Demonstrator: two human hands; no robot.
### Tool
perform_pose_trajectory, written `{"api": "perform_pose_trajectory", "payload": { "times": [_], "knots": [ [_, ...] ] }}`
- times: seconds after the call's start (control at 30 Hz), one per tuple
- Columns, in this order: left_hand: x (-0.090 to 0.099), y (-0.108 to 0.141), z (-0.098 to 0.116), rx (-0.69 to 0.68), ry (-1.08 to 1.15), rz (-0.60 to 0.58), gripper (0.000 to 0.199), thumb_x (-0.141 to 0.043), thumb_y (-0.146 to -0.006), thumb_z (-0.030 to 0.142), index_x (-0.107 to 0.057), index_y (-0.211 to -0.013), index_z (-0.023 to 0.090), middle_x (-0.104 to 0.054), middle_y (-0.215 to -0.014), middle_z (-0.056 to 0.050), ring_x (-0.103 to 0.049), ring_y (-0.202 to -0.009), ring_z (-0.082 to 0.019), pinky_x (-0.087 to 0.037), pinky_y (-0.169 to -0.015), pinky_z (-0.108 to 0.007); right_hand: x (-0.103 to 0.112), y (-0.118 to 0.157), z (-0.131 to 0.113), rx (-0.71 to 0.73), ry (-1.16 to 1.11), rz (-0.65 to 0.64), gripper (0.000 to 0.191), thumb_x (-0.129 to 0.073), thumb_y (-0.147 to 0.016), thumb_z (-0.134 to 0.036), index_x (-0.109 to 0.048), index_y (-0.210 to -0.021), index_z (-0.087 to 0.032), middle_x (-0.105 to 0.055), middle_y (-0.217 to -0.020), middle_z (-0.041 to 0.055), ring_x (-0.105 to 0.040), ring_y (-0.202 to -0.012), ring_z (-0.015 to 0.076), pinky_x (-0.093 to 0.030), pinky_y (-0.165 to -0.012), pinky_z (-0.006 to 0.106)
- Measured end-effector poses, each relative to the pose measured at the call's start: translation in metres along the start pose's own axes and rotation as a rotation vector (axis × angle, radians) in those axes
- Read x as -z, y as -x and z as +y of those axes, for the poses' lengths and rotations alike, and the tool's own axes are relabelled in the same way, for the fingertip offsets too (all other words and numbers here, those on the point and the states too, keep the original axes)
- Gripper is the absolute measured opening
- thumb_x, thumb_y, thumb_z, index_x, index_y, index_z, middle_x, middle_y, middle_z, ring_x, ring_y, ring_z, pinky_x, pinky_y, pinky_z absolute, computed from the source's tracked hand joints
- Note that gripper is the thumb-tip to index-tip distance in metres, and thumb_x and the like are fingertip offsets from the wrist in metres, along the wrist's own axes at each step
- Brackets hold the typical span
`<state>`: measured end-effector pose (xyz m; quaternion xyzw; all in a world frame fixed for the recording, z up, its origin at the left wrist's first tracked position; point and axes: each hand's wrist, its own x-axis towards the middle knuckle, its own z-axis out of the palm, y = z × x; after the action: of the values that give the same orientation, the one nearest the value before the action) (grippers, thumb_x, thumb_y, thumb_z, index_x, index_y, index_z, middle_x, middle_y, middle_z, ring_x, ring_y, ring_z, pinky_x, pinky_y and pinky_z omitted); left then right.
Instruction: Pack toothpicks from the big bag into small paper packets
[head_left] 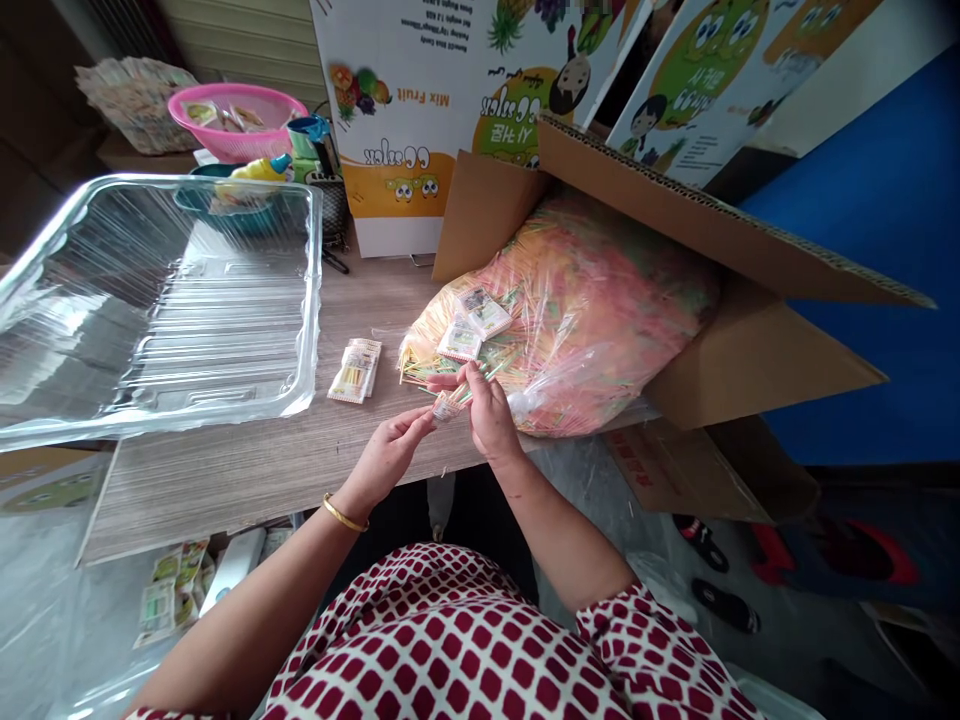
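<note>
Maroon-and-white blouse (450, 650) lay nearest. The left hand (394, 450) pinched a printed sachet (445, 407); the right hand (493, 415) grasped candy sticks (463, 392), their length slanting rightward from the sachet.

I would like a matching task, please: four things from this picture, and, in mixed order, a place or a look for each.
Things:
1. Held packet
2. Bracelet
3. Tray
4. Basket

Descriptions:
A. pink
B. at the left hand's fingertips
C. large and transparent
D. gold-coloured

Pairs: 1-B, 2-D, 3-C, 4-A
</note>
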<state>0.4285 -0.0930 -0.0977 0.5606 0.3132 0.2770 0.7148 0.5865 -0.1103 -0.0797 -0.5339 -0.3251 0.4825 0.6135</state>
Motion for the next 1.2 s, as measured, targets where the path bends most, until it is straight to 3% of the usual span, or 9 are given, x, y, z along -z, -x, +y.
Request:
{"api": "perform_pose_trajectory", "payload": {
  "times": [0.2,0.33,0.47,0.53,0.63,0.8,0.97,1.07,1.2],
  "knots": [
    [-0.003,0.0,0.003,0.003,0.005,0.015,0.047,-0.058,-0.097,0.05,-0.071,-0.128,0.018,-0.067,-0.135,-0.009,-0.059,-0.128,-0.027,-0.041,-0.116,-0.041,0.003,0.004,-0.002,0.03,0.002,-0.061,0.041,-0.054,-0.094,-0.065,-0.053,-0.082,-0.026,-0.077,-0.091,0.005,-0.073,-0.099,0.0259,-0.059,-0.084,0.04],
    [-0.004,-0.001,0.0,0.051,0.192,0.029,0.045,-0.064,-0.094,0.05,-0.074,-0.122,0.016,-0.068,-0.131,-0.01,-0.058,-0.129,-0.028,-0.041,-0.118,-0.044,0.004,0.003,-0.007,0.076,0.094,-0.26,0.038,-0.056,-0.096,-0.057,-0.067,-0.086,-0.023,-0.076,-0.108,0.0062,-0.07,-0.109,0.0238,-0.053,-0.101,0.04],
    [-0.003,-0.001,-0.004,0.128,0.338,0.059,0.044,-0.07,-0.089,0.049,-0.075,-0.118,0.016,-0.066,-0.134,-0.012,-0.054,-0.133,-0.031,-0.048,-0.111,-0.048,0.006,0.001,-0.012,-0.012,-0.008,-0.339,0.037,-0.07,-0.088,-0.056,-0.072,-0.11,-0.026,-0.075,-0.113,0.0051,-0.071,-0.105,0.0238,-0.057,-0.093,0.038],
    [-0.002,-0.001,-0.003,0.171,0.381,0.053,0.046,-0.071,-0.088,0.049,-0.073,-0.12,0.017,-0.064,-0.136,-0.012,-0.055,-0.132,-0.032,-0.053,-0.106,-0.049,0.008,-0.001,-0.015,-0.049,-0.043,-0.348,0.043,-0.062,-0.092,-0.062,-0.071,-0.116,-0.027,-0.075,-0.114,0.0058,-0.071,-0.105,0.0244,-0.059,-0.091,0.039],
    [-0.002,-0.002,0.0,0.208,0.428,0.073,0.044,-0.074,-0.086,0.046,-0.074,-0.118,0.017,-0.065,-0.134,-0.012,-0.059,-0.125,-0.03,-0.055,-0.103,-0.048,0.014,-0.004,-0.018,-0.004,0.133,-0.398,0.051,-0.046,-0.099,-0.065,-0.074,-0.115,-0.027,-0.073,-0.121,0.0067,-0.068,-0.115,0.0249,-0.054,-0.102,0.042],
    [-0.001,-0.002,0.001,0.221,0.499,0.019,0.039,-0.074,-0.087,0.043,-0.074,-0.117,0.017,-0.064,-0.136,-0.011,-0.057,-0.128,-0.029,-0.053,-0.105,-0.048,0.021,-0.008,-0.02,0.092,0.375,-0.37,0.051,-0.051,-0.098,-0.064,-0.071,-0.125,-0.026,-0.067,-0.135,0.0054,-0.057,-0.133,0.0238,-0.039,-0.119,0.043],
    [0.002,0.0,0.0,0.19,0.414,-0.076,0.045,-0.08,-0.082,0.03,-0.072,-0.125,0.022,-0.063,-0.139,-0.009,-0.059,-0.125,-0.025,-0.047,-0.11,-0.039,0.025,-0.008,-0.023,-0.021,0.271,-0.439,0.057,-0.043,-0.1,-0.068,-0.068,-0.128,-0.026,-0.069,-0.133,0.0073,-0.061,-0.129,0.0233,-0.044,-0.116,0.042],
    [0.006,0.001,-0.002,0.219,0.376,-0.057,0.044,-0.08,-0.082,0.032,-0.072,-0.123,0.019,-0.065,-0.133,-0.011,-0.062,-0.115,-0.024,-0.054,-0.1,-0.038,0.03,-0.011,-0.021,0.005,0.287,-0.379,0.054,-0.05,-0.099,-0.064,-0.062,-0.136,-0.027,-0.065,-0.139,0.0077,-0.064,-0.124,0.0231,-0.048,-0.11,0.042],
    [0.011,0.003,-0.005,0.216,0.388,-0.025,0.041,-0.078,-0.083,0.035,-0.07,-0.121,0.021,-0.066,-0.125,-0.009,-0.062,-0.106,-0.024,-0.061,-0.086,-0.042,0.032,-0.013,-0.016,0.032,0.492,-0.533,0.037,-0.063,-0.095,-0.052,-0.074,-0.115,-0.023,-0.073,-0.12,0.0058,-0.066,-0.116,0.0239,-0.048,-0.109,0.044]
  ]
}}
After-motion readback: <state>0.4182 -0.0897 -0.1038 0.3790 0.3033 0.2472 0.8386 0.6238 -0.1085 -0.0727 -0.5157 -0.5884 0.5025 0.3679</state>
